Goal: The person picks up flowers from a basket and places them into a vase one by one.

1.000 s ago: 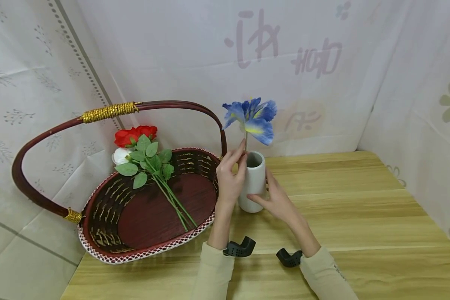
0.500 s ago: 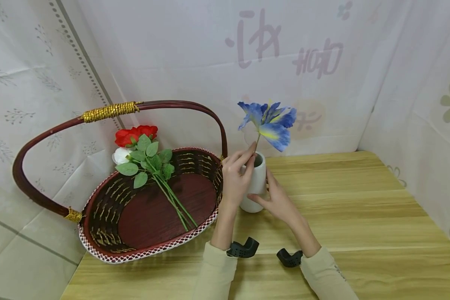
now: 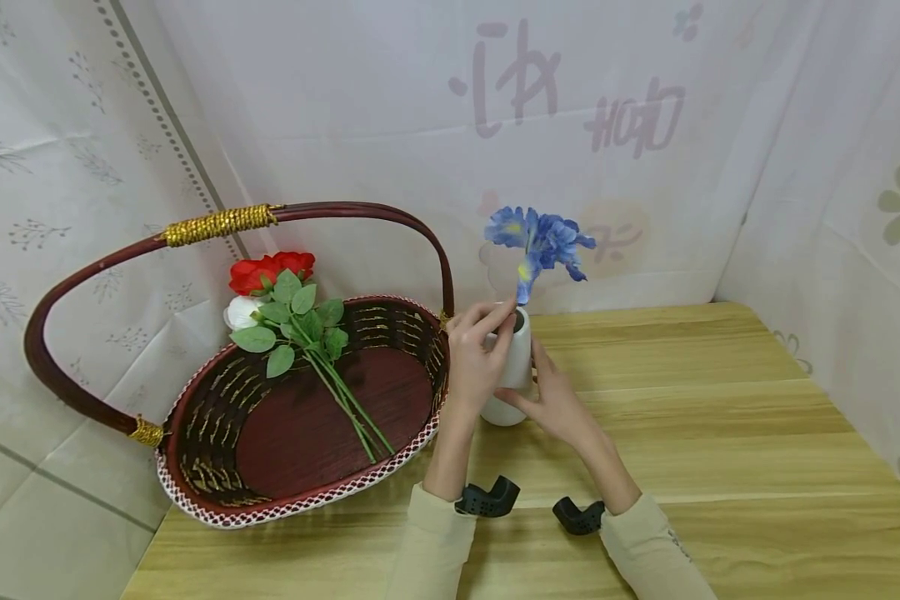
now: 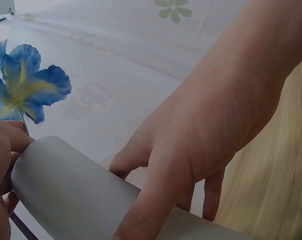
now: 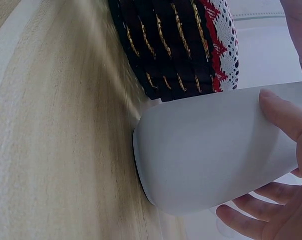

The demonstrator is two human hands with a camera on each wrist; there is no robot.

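A white vase (image 3: 521,358) stands upright on the wooden table, its mouth partly hidden by my left hand (image 3: 476,350). At that mouth, my left thumb and fingertips pinch the stem of a blue artificial iris (image 3: 543,242). The bloom, with yellow streaks, sits just above the rim; the stem's lower part is hidden. Lower down, my right hand (image 3: 562,404) grips the vase's side. In the right wrist view, the right thumb lies on one side of the vase (image 5: 211,150) and the fingers on the other. The left wrist view shows the iris (image 4: 28,82) beyond the rim.
Left of the vase stands a dark red woven basket (image 3: 300,500) with a tall handle (image 3: 352,208) arching over it. Red flowers (image 3: 270,271) and a white flower (image 3: 242,312) lie across its rim, green stems inside. A patterned cloth (image 3: 360,108) hangs behind the table (image 3: 682,417).
My left hand has moved right to the vase's mouth. The iris has shifted right, then dropped and turned, so its bloom is nearer the rim. The right hand stays on the vase.
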